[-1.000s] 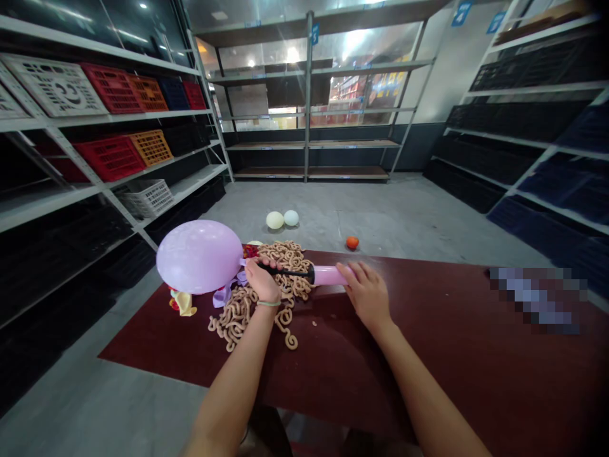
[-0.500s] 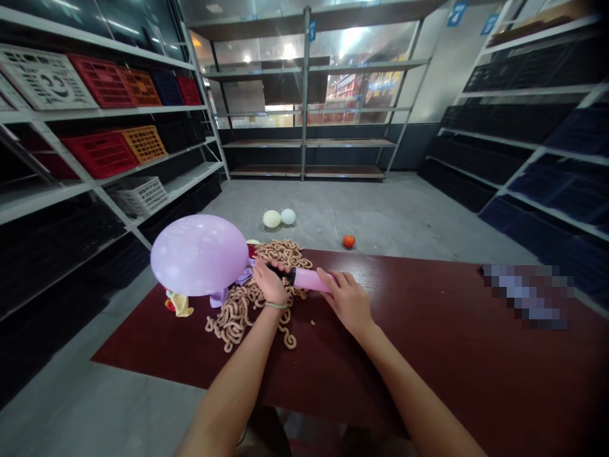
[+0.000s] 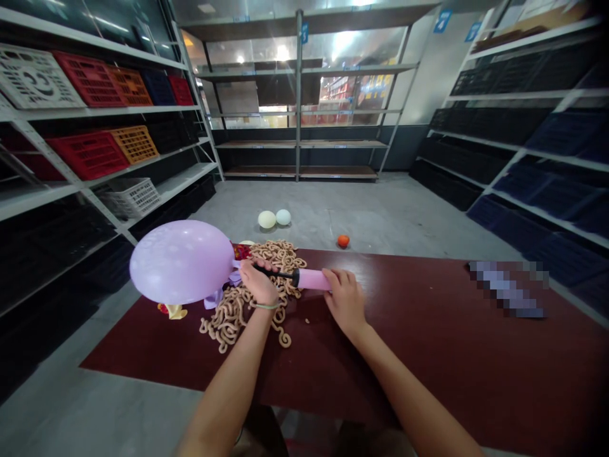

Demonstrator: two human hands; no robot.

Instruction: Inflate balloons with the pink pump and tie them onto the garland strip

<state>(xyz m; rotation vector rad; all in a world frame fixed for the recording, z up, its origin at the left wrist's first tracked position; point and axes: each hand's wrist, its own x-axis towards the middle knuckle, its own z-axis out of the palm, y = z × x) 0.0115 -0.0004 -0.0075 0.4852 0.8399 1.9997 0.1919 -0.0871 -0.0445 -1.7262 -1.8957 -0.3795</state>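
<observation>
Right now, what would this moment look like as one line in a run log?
Left hand: black nozzle of pink plastic hand pump | right hand: pump's pink barrel | lilac round balloon: on nozzle, inflated

An inflated lilac balloon (image 3: 181,262) sits on a pink hand pump (image 3: 311,278).

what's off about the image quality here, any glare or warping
In the head view, wide-angle distortion bows the shelving toward the edges; glare from the back windows washes out the far end; a pixelated patch hides part of the maroon table top; the right-hand corners fall dark.
</observation>
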